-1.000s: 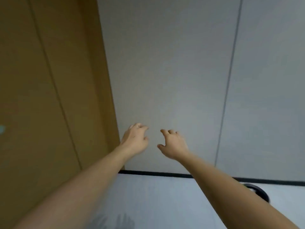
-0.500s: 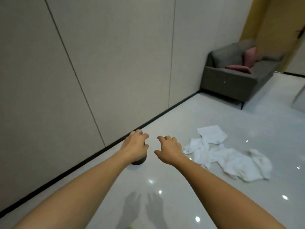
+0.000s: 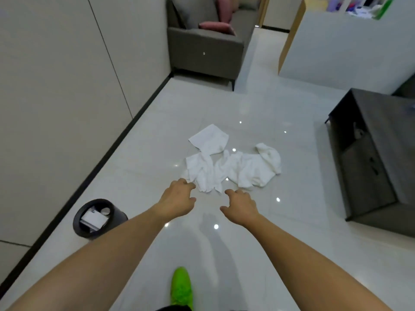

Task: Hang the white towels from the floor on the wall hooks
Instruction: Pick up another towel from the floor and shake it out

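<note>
Even, fairly dim indoor light from overhead, small bright glints dotted across the glossy floor point(image 3: 258, 104) at mid-frame, soft arm shadows at lower centre, wide-angle bending of wall lines at the left edge, slight softness throughout, upper right corner smeared.

I am counting two hands in front of me, my left hand point(image 3: 177, 199) and my right hand point(image 3: 241, 206), both empty with fingers loosely spread. I am seeing one heap of white towels point(image 3: 231, 162) on the floor; how many towels are in it I cannot tell. I am also counting one black bin point(image 3: 95, 218), one grey sofa point(image 3: 206, 50) carrying two pink cushions point(image 3: 216, 25), one dark low cabinet point(image 3: 377, 153), and one green shoe point(image 3: 180, 288).
</note>
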A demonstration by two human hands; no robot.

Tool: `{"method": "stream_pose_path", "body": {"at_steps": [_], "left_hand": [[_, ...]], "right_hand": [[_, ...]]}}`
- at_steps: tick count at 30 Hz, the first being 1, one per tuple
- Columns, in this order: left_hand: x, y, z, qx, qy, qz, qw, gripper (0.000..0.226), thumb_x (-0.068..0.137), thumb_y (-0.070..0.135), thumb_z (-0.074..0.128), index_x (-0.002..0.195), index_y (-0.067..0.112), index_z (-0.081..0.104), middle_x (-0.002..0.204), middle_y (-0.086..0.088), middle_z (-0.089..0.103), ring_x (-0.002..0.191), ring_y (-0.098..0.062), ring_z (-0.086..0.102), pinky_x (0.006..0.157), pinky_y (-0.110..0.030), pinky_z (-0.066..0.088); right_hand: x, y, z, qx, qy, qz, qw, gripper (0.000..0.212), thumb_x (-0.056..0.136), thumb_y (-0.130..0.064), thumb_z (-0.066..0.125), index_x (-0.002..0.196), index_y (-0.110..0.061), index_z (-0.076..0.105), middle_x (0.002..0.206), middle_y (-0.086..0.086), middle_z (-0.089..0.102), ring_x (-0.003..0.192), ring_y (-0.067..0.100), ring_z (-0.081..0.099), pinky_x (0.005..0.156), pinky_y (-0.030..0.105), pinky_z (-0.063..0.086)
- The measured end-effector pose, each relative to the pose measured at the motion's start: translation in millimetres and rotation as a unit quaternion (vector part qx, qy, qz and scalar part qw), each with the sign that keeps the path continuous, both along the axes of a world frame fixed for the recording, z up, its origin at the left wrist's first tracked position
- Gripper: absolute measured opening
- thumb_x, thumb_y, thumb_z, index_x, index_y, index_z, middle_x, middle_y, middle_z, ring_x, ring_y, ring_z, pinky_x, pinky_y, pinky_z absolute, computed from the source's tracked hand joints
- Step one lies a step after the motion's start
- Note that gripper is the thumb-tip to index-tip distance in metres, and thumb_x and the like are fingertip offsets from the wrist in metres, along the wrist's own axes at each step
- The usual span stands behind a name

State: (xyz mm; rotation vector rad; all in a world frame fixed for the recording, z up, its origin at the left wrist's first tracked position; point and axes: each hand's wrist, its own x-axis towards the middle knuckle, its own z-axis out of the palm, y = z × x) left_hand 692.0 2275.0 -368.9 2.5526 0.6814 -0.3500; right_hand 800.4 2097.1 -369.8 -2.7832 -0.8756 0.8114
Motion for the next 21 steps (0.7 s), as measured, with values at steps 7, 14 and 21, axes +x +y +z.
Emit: {"method": "stream_pose_path", "body": {"at_steps": [7, 14, 21], "left_hand": [[80, 74, -42, -0.048, 0.054, -0.015, 0.997, 0.053, 0.094, 0.034, 0.053, 0.144, 0.019, 0.043, 0.147, -0.009, 0.039, 0.132, -0.029, 0.039, 0.105, -0.039, 0.039], [167, 131, -98, -0.072, 0.099, -0.014, 0.992, 0.054, 0.094, 0.032, 0.053, 0.145, 0.017, 0.042, 0.144, -0.012, 0.042, 0.131, -0.031, 0.041, 0.106, -0.037, 0.037], [272, 170, -167, -0.093, 0.143, 0.006, 0.985, 0.051, 0.094, 0.031, 0.056, 0.142, 0.014, 0.047, 0.138, -0.013, 0.048, 0.126, -0.029, 0.047, 0.103, -0.033, 0.036]], "right_hand": [[58, 47, -48, -0.030, 0.062, -0.078, 0.995, 0.058, 0.092, -0.042, 0.056, 0.144, -0.021, 0.041, 0.134, 0.008, 0.050, 0.125, 0.030, 0.046, 0.100, 0.043, 0.042], [148, 88, -114, -0.050, 0.118, -0.114, 0.985, 0.056, 0.090, -0.040, 0.057, 0.141, -0.021, 0.046, 0.134, 0.008, 0.052, 0.126, 0.030, 0.047, 0.099, 0.041, 0.044], [246, 130, -202, -0.065, 0.190, -0.126, 0.971, 0.048, 0.090, -0.035, 0.057, 0.134, -0.017, 0.053, 0.123, 0.010, 0.058, 0.116, 0.029, 0.055, 0.090, 0.036, 0.048]]}}
